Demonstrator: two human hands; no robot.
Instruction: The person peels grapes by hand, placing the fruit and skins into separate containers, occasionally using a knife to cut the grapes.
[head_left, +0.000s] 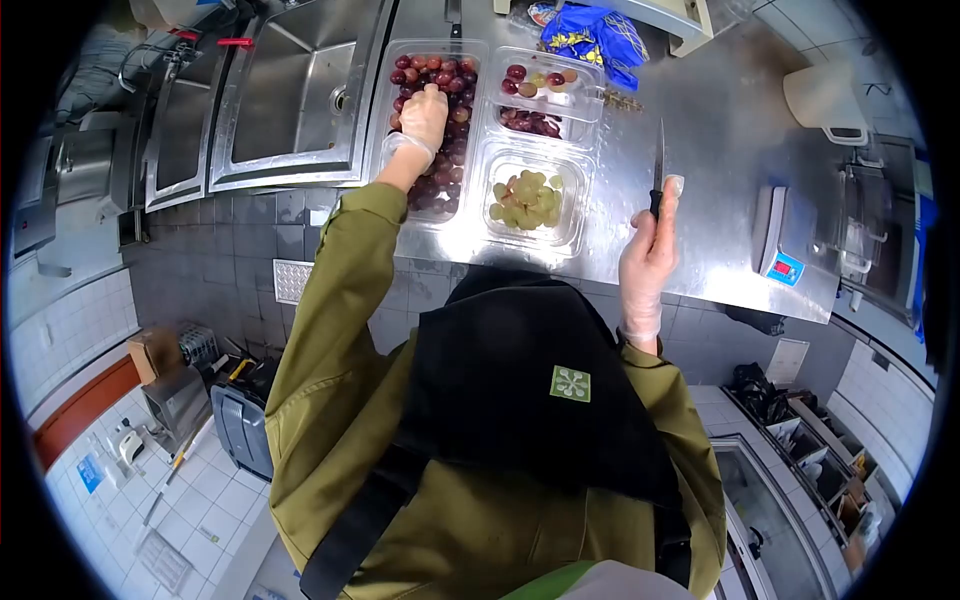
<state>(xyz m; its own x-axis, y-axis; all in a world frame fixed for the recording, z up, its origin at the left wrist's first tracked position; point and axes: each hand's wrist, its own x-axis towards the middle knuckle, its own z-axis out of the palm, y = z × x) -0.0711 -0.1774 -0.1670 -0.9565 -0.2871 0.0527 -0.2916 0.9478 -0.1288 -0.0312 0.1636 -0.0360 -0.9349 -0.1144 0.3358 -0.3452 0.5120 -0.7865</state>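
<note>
Steel worktop [715, 130], with metal sinks [300, 90] beyond its left edge. Near the left edge, a long tub [462, 218] carries red grapes [450, 175]; the gloved left hand [425, 118] reaches in, fingers bunched, their contents hidden. The gloved right hand [648, 255], at the near edge, grips a knife [659, 160] narrowly, blade toward the far edge. Green grapes [525, 200] occupy a clear container [545, 250] between. Scale [785, 268]: near right corner. Floor [250, 240]: grey tile.
</note>
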